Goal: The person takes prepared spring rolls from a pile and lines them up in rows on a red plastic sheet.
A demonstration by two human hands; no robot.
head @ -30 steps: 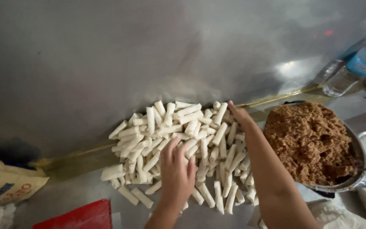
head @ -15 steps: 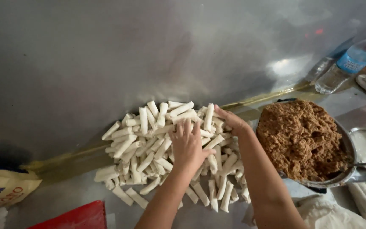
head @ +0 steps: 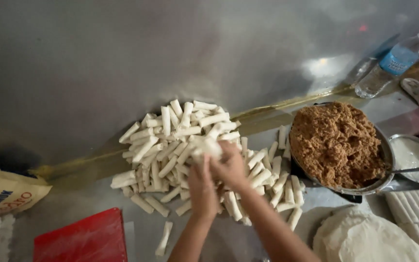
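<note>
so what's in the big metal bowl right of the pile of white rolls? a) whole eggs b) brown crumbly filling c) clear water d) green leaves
b: the metal bowl to the right of the pile of white rolls is heaped with a brown crumbly filling; no water, leaves or eggs show in it.

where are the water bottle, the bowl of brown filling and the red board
water bottle (head: 393, 64), head view, on its blue label
bowl of brown filling (head: 388, 154), head view, on the metal rim at the right
red board (head: 81, 238), head view, on the middle of its flat top
</note>
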